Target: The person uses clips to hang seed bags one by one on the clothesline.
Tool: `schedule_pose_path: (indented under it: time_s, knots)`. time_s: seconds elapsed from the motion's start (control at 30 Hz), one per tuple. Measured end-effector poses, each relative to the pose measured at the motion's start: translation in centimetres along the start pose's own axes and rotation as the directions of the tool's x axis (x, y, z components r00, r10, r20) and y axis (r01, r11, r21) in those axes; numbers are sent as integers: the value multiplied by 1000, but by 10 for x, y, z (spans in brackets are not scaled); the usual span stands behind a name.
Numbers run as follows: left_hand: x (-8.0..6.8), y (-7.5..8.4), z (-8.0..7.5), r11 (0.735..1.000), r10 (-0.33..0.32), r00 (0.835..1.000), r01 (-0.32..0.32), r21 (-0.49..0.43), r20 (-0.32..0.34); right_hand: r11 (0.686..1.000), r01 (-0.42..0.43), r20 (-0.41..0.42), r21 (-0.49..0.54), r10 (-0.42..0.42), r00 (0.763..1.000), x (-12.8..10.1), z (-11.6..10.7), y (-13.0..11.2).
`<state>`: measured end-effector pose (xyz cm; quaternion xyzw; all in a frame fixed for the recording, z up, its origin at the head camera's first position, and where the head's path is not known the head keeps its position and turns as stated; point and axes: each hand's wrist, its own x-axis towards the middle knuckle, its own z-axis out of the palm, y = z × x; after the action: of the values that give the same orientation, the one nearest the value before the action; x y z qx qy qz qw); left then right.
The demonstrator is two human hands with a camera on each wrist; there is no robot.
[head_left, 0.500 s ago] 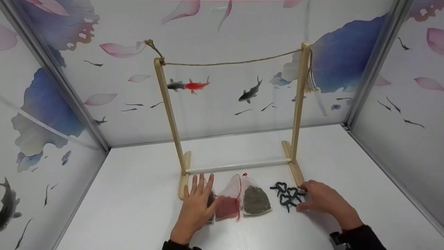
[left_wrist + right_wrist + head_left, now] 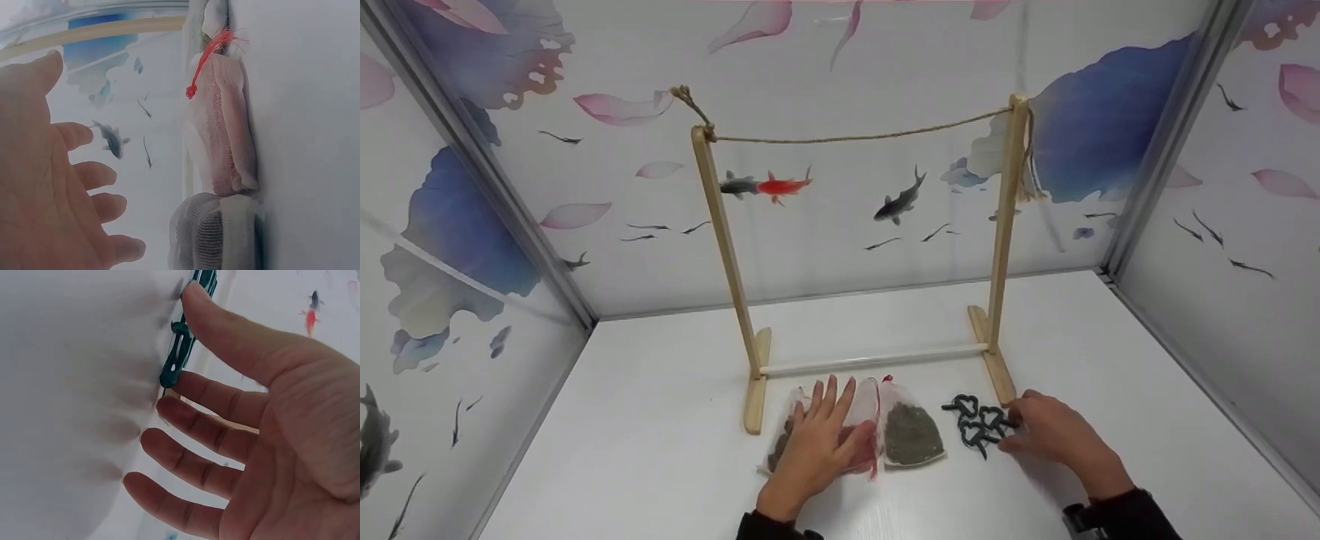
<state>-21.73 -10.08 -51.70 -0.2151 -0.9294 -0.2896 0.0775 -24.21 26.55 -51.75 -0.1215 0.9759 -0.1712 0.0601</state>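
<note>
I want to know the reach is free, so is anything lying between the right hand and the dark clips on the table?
Nothing visible does. The right hand is already at the dark clips, its thumb and fingertips against them. The mesh bags lie on the clips' far side, away from that hand.

Bare tabletop (image 2: 645, 420) lies open left of the wooden rack (image 2: 1001, 247), and right of it too. Rack posts and low crossbar (image 2: 877, 358) bar passage far of the mesh bags (image 2: 911, 431). Dark clips (image 2: 975, 424) crowd the right foot.

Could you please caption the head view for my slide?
Left hand over mesh bags; right hand touching dark clips.
</note>
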Motion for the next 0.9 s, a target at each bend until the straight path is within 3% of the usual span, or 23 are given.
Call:
schedule_pose_path:
  time_s: [0.17,0.37,0.47,0.57,0.67,0.8,0.9]
  knots:
    - [2,-3,0,998,-29,999,31,-52,37,1000,-8,5,16,8,1000,6,-5,-6]
    - [2,-2,2,994,-36,997,43,-96,71,992,-40,-13,120,42,999,8,-14,-14]
    - [3,5,3,992,-2,998,11,-124,68,988,-4,-50,156,12,999,7,-24,-25]
    - [9,15,3,986,47,997,-38,-160,53,980,94,-96,174,-78,992,5,-37,-44]
    - [17,27,1,967,84,996,-75,-244,25,960,220,-179,174,-189,966,1,-44,-63]
    - [24,43,-2,906,103,995,-100,-411,-14,924,345,-291,164,-289,912,-3,-44,-86]
    - [27,51,-2,870,121,992,-119,-479,-27,898,417,-344,141,-351,871,-6,-44,-97]
